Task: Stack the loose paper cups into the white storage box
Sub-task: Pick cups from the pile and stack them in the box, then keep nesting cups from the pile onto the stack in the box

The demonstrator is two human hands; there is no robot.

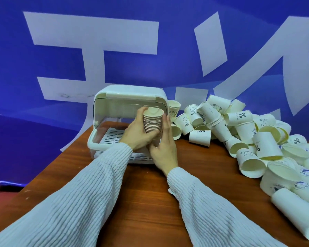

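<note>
A stack of nested paper cups (152, 120) stands upright, rims up, between my two hands in front of the white storage box (103, 111). My left hand (137, 134) wraps the stack from the left and below. My right hand (163, 148) presses against its right side, fingers pointing up. The box's lid is flipped up and its slatted tray (112, 136) lies bare on the left. A large pile of loose paper cups (243, 132) with printed logos spreads over the right of the table.
The brown wooden table (143, 202) runs out at its left edge beside the box. A blue banner with big white characters (89, 41) hangs close behind the box and pile. A rolled white cup stack (296, 214) lies at the near right.
</note>
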